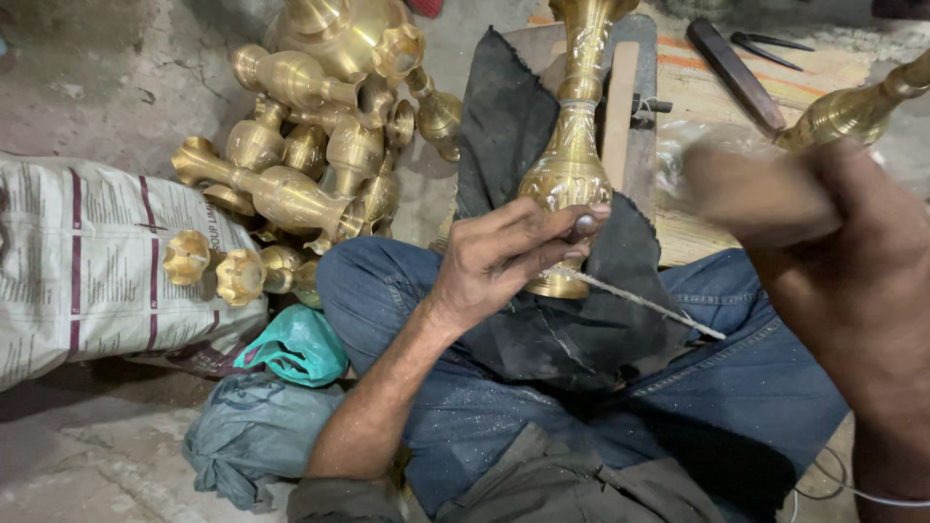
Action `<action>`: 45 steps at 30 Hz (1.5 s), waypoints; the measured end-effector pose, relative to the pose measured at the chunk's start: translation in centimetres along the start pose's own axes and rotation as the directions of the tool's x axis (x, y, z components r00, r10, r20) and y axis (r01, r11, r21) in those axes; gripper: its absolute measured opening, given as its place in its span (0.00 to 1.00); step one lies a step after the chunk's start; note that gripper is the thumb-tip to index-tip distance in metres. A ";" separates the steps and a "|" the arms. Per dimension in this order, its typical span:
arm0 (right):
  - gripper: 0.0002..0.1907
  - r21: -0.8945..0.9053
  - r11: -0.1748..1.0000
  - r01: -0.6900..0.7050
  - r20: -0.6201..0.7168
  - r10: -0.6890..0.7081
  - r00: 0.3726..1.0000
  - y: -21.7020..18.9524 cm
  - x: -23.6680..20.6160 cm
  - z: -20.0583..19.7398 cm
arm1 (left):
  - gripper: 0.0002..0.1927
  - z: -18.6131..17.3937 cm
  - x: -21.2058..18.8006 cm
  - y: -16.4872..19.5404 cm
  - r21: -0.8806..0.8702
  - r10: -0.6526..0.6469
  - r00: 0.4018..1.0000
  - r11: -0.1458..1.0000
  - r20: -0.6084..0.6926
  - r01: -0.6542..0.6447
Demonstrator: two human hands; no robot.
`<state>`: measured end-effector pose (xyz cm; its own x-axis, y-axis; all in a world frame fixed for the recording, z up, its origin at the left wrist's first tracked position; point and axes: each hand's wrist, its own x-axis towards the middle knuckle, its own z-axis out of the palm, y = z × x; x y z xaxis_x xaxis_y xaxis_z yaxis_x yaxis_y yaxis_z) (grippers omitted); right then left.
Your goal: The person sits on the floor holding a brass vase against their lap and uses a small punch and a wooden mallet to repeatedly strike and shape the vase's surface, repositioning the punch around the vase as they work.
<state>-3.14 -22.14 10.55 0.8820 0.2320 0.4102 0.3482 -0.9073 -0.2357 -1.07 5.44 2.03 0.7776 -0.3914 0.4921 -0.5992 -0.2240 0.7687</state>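
A tall engraved brass vase (572, 145) lies on a dark cloth (504, 126) across my lap, its base toward me. My left hand (509, 257) grips the vase's lower body and pinches a thin pointed metal tool (644, 302) against its foot. My right hand (765, 189) is raised to the right of the vase and badly blurred; whether it holds anything I cannot tell. My blue jeans (736, 387) show beneath the cloth.
A heap of several brass vases (320, 145) lies on the concrete floor at the upper left. A printed white sack (87, 261) sits at the left, with green and grey bags (291, 349) beside it. Another brass vase (852, 111) and dark tools (736, 73) lie at upper right.
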 end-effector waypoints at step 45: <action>0.11 -0.089 0.996 -0.017 0.087 0.025 0.996 1.4 -0.8 1.4 | 0.23 -0.1 0.5 -1.1 -0.034 -0.009 0.993 0.999 0.114 0.013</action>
<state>-2.93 -23.16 8.66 0.9148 0.2386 0.3260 0.3031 -0.9389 -0.1634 -0.01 5.54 1.49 0.7564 -0.4885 0.4350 -0.5817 -0.1985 0.7888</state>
